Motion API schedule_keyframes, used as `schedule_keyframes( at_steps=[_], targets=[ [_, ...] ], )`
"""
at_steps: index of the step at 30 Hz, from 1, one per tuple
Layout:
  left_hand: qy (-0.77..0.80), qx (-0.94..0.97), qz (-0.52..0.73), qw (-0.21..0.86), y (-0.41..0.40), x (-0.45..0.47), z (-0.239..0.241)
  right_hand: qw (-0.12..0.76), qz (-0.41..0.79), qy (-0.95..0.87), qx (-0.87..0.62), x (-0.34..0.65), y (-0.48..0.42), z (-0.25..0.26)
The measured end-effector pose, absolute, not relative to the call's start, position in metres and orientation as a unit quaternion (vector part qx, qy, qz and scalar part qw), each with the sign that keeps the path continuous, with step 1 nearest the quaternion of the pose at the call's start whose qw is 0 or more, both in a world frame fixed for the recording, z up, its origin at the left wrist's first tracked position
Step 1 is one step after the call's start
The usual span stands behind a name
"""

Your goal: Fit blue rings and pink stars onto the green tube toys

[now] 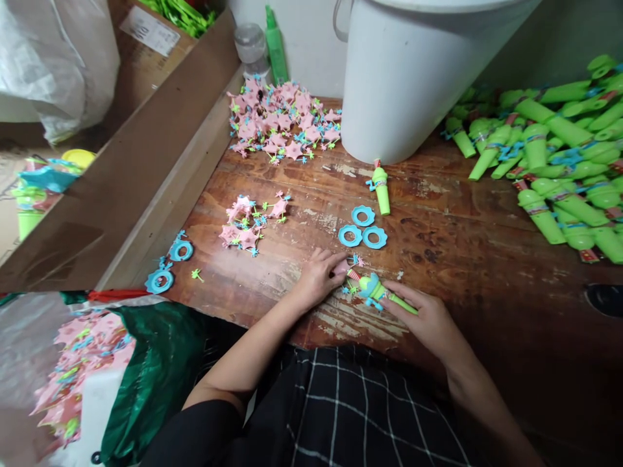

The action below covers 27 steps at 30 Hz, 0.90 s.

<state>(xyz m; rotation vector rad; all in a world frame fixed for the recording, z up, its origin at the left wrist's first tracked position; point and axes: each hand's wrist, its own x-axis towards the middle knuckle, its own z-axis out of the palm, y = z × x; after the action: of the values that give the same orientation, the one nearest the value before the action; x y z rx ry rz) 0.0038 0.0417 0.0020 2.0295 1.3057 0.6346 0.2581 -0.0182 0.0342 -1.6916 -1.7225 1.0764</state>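
Green toy tube [387,297] laid on worn wooden table [462,259] near front edge, gripped by right hand [428,321], left hand [318,277] pinched on small pink piece at its tip, three blue rings [363,228] just beyond, white bucket [413,78] behind, finished green tubes [559,155] heaped at right, pink star pieces [285,120] piled at back left.

Even indoor light, dim lower right, mild glare on the bucket [413,71], wide-angle bending at edges.

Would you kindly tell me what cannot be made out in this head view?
- Left hand: fingertips' grip is too small to tell.
- Green plastic toy tube: underside hidden by right hand.
- White plastic bucket: top cut off by the frame.
- Green bottle: label unreadable.
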Motion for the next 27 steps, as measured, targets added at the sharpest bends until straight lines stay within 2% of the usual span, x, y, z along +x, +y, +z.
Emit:
schedule_keyframes(
  at_steps=[22, 27],
  targets=[
    [0.451, 0.768, 0.247, 0.382, 0.049, -0.006, -0.007, 0.218, 0.378, -0.660, -0.612, 0.260, -0.016, 0.029],
    [0.434, 0.785, 0.260, 0.357, 0.048, -0.006, -0.013, 0.152, 0.290, -0.716, -0.617, 0.252, -0.020, 0.050]
  ],
)
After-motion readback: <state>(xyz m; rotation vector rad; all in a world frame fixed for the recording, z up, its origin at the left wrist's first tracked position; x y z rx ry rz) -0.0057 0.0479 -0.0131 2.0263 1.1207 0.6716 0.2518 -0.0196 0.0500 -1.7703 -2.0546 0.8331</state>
